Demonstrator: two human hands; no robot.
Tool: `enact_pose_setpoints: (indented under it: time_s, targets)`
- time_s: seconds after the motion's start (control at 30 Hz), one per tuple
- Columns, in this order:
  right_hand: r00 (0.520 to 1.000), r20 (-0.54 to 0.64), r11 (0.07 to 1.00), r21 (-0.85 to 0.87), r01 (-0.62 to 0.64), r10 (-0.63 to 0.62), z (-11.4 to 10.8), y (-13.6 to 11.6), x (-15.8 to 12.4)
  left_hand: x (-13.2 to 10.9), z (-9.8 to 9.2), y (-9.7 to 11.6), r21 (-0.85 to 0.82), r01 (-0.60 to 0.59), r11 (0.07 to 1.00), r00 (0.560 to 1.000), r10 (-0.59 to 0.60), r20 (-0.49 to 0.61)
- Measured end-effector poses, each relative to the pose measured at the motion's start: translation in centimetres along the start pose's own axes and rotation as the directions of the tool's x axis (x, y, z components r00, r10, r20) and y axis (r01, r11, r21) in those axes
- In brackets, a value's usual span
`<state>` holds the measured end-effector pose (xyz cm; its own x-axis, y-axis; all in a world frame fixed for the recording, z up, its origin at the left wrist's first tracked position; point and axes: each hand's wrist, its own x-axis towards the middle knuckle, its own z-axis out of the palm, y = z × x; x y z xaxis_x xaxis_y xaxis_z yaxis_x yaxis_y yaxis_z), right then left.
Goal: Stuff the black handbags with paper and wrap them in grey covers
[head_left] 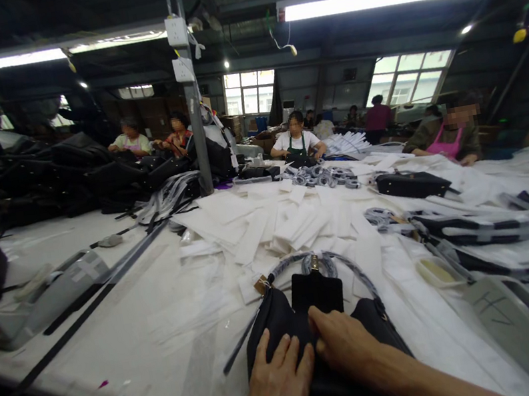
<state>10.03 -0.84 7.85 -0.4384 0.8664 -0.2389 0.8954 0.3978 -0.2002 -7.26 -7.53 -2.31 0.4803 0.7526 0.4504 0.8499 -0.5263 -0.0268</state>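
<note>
The left hand [278, 385] lies palm down near 6 o'clock in the view, its fingers [290, 349] spread and pointing toward 1 o'clock. The right hand [342, 340] lies just beside it, slightly curled, pointing toward 10 o'clock. The bare right forearm [415, 372] reaches in from about 4 o'clock. The two hands almost touch at the fingertips.

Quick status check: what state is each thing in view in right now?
Left hand: flat on the handbag, fingers spread.
Right hand: resting on the handbag.
Handbag: black, lying on the table.
Flap: laid open, away from the hands.
Strap: looped above the handbag.
White sheets: scattered, overlapping.
Black bags: heaped at far left.
</note>
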Motion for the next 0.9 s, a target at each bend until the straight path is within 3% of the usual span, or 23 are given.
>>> enact_pose_setpoints:
  time_s: [0.17, 0.3, 0.4, 0.47, 0.57, 0.63, 0.67, 0.8, 0.9]
  targets:
    - [0.997, -0.063, 0.982, 0.187, -0.028, 0.040, 0.5, 1.0, -1.6, 0.3, 1.2, 3.1, 0.049, -0.022, 0.999, 0.980, 0.031, -0.198]
    - [0.998, -0.048, 0.970, 0.244, -0.021, 0.034, 0.2, 1.3, -3.2, 1.2, 0.7, 4.8, 0.021, -0.048, 0.999, 0.991, 0.050, -0.124]
    - [0.996, -0.066, 0.934, 0.349, 0.077, -0.057, -0.5, 2.4, -4.9, 1.5, -1.9, 4.1, -0.089, -0.073, 0.993, 0.997, 0.070, -0.028]
    - [0.978, -0.129, 0.923, 0.331, 0.197, -0.163, -0.6, 4.1, -6.2, 1.5, -3.8, 3.2, -0.090, -0.093, 0.992, 0.996, 0.093, -0.006]
    - [0.880, -0.206, 0.878, 0.135, 0.460, -0.429, 0.2, 6.9, -7.4, 1.4, -5.2, 2.5, 0.006, -0.062, 0.998, 0.998, 0.062, -0.014]
    - [0.810, -0.238, 0.836, -0.014, 0.549, -0.536, 1.1, 8.0, -7.4, 1.5, -5.2, 2.2, 0.012, -0.026, 1.000, 0.999, 0.026, -0.045]
    - [0.798, -0.255, 0.833, -0.063, 0.550, -0.546, 1.6, 8.2, -7.3, 1.5, -5.1, 2.1, -0.006, -0.014, 1.000, 0.998, 0.014, -0.054]
    - [0.849, -0.253, 0.885, -0.080, 0.459, -0.464, 3.3, 7.0, -5.9, 1.2, -5.3, 0.4, -0.090, 0.042, 0.995, 0.999, -0.040, 0.017]
    - [0.849, -0.275, 0.892, -0.125, 0.434, -0.451, 5.1, 6.4, -4.9, 0.9, -5.9, -1.2, -0.096, 0.055, 0.994, 0.996, -0.047, 0.080]
